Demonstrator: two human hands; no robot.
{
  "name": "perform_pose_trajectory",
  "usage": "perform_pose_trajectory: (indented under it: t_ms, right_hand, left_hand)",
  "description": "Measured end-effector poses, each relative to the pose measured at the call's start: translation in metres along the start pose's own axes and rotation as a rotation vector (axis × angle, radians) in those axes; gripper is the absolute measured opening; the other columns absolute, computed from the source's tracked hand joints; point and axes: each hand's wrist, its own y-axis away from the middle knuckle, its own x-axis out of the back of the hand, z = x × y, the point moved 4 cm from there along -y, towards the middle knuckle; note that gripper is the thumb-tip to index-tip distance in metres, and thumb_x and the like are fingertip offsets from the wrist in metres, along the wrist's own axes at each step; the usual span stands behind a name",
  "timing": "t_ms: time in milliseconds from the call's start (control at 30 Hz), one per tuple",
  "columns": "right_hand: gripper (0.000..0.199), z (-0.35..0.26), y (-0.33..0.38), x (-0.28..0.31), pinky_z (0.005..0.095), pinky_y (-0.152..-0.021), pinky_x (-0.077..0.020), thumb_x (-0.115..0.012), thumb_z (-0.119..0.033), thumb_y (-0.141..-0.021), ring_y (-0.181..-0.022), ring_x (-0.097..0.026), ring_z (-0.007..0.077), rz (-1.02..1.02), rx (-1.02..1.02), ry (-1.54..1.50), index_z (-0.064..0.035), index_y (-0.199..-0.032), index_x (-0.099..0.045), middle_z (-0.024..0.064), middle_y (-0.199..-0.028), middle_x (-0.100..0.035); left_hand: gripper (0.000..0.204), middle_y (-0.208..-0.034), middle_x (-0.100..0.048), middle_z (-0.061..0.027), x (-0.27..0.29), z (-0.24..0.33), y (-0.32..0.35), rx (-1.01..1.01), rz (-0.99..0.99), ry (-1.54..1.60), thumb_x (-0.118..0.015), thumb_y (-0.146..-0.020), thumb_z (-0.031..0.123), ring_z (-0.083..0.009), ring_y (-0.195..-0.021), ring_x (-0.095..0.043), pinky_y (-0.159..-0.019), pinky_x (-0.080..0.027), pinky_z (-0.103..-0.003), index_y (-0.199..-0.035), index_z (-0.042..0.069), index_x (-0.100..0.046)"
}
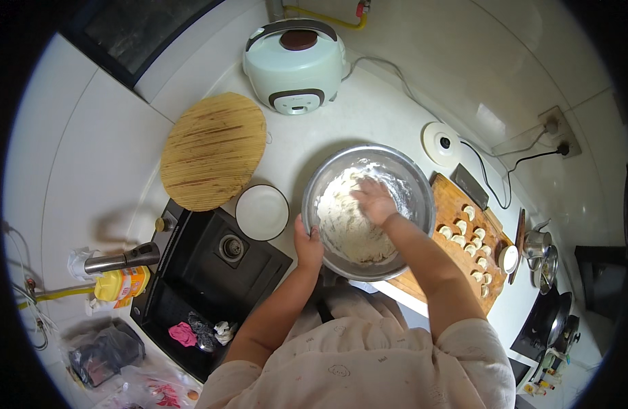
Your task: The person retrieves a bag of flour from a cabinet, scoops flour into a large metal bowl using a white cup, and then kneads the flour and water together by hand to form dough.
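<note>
bowl (417, 178): silver | dough (351, 228): white | round board (213, 150): tan, striped | sink (191, 273): black

Your left hand (308, 247) grips the rim of the round, shiny steel mixing bowl (413, 178) at frame centre; your right hand (374, 200) presses into matt, floury white dough (347, 228). Right of it lies a smooth brown wooden board (449, 202). Upper left sits a round, ridged bamboo mat (212, 150); top centre, a glossy plastic rice cooker (295, 65).

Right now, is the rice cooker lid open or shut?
Shut. The rice cooker at the back of the counter has its lid down flat on the body, with the handle folded over the top.
</note>
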Motion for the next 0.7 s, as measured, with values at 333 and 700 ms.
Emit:
perform_pose_trajectory:
  t_ms: [333,700]
  right_hand:
    - [0.040,-0.061,0.071,0.000,0.0386,-0.099,-0.0337,-0.056,-0.016,-0.077,-0.118,-0.039,0.0318,-0.457,0.300,-0.130,-0.0146,-0.117,-0.053,0.0147,-0.130,-0.038]
    - [0.039,0.018,0.044,0.012,0.0479,-0.106,-0.0206,-0.045,-0.017,-0.083,-0.130,-0.025,0.0325,-0.229,-0.191,-0.022,-0.0127,-0.121,-0.049,0.0121,-0.137,-0.033]
  left_hand:
    - [0.042,-0.111,-0.052,-0.0146,-0.003,-0.008,-0.001,0.011,0.027,0.000,-0.045,-0.082,-0.006,-0.0212,-0.102,-0.051,-0.089,-0.037,-0.029,-0.123,-0.003,-0.036]
    - [0.041,-0.108,-0.053,-0.0139,-0.003,-0.005,-0.003,-0.028,0.016,0.086,-0.044,-0.083,-0.006,-0.0200,-0.100,-0.052,-0.087,-0.038,-0.029,-0.122,-0.001,-0.036]
